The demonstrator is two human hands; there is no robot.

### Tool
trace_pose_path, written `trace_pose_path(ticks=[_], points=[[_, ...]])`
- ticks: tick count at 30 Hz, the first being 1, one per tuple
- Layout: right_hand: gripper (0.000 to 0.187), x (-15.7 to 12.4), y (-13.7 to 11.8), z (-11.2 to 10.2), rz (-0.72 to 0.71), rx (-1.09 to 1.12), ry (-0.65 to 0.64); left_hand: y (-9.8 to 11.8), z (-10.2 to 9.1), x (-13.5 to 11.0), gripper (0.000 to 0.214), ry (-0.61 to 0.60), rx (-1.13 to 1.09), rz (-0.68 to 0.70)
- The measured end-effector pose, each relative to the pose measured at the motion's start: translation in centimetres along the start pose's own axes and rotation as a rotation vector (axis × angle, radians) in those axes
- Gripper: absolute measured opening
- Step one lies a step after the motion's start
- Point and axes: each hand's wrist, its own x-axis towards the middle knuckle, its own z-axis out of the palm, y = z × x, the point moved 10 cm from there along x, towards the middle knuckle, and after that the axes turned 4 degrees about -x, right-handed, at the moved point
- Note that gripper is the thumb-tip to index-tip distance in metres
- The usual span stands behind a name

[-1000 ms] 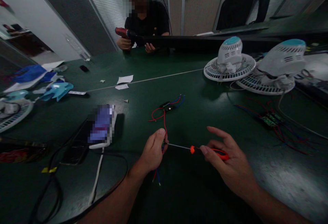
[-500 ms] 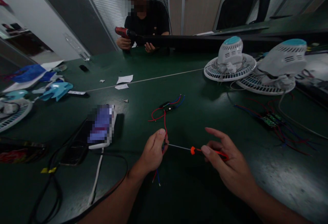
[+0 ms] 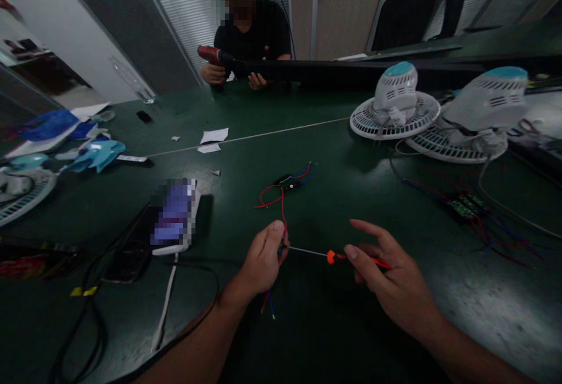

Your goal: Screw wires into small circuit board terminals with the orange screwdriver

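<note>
My left hand (image 3: 264,255) is closed around a small part with red and blue wires (image 3: 269,305), most of it hidden by the fingers; it looks like a small circuit board. My right hand (image 3: 386,270) grips the orange-and-black handle of a screwdriver (image 3: 331,256) between thumb and fingers, index finger raised off it. The thin metal shaft reaches left, its tip meeting the part at my left fingertips. Just beyond lie small dark boards (image 3: 287,184) with red and blue leads.
White fan heads (image 3: 395,117) stand at the back right, above a cluster of green circuit boards (image 3: 468,204) with wires. A phone on a white stand (image 3: 175,214) and black cables (image 3: 99,314) lie left. Across the table (image 3: 246,103), a person holds a red power drill (image 3: 209,54).
Both hands stay almost in place. The fingers of my right hand have shifted slightly on the screwdriver handle.
</note>
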Motion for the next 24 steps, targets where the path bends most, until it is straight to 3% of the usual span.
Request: trace_pose_path(ticks=[24], points=[[0.051,-0.12,-0.63,-0.23,-0.075,0.09,0.039,0.15,0.08,-0.04,0.045,0.0,0.02,-0.01]])
